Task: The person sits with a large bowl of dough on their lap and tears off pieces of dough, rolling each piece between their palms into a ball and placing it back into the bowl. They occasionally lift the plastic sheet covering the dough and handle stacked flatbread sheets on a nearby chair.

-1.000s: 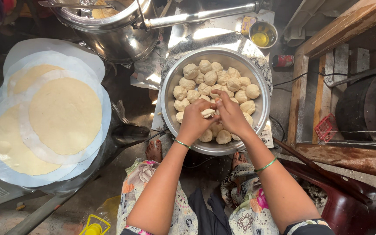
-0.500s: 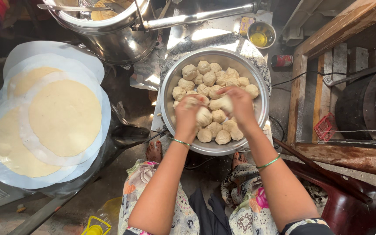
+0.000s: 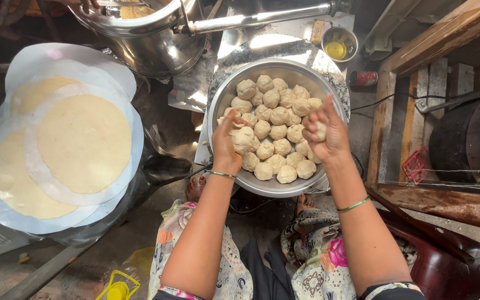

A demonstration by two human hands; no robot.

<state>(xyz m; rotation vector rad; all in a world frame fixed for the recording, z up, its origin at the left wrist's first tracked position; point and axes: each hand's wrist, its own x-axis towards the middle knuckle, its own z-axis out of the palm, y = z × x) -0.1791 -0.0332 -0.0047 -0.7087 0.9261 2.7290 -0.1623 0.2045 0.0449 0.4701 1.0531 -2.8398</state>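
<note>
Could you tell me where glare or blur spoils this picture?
Head view: strong glare on the steel sheet behind the bowl of dough balls and on the big steel pot; the right hand looks slightly soft, while the left hand and flat rounds are sharp; lower corners lie in shadow.

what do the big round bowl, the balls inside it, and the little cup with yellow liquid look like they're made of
Bowl: likely stainless steel; silvery with bright glare on the wall. Balls: soft dough, matte and pale beige, with creases; the left hand and right hand each hold one. Small cup: shiny grey metal, probably steel too.
</note>
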